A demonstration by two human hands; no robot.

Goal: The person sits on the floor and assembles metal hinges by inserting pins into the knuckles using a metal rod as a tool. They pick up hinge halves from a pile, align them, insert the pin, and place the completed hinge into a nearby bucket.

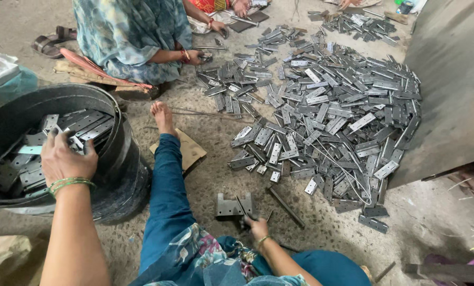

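Observation:
My left hand (pixel 64 156) reaches into a black round tub (pixel 117 159) at the left, fingers closed around grey metal hinges (pixel 78 139) that lie among several more in the tub. My right hand (pixel 257 228) rests low on the concrete floor by my knee, touching a thin metal rod (pixel 245 208) beside a small metal hinge block (pixel 234 205). Whether its fingers grip the rod is unclear. My leg in blue trousers (pixel 168 185) stretches forward between both hands.
A big heap of loose metal hinges (pixel 327 111) covers the floor ahead and right. Another person in a patterned blue dress (pixel 133 34) sits at the far left. A dark metal sheet (pixel 454 90) stands at the right. A cardboard scrap (pixel 192 151) lies under my foot.

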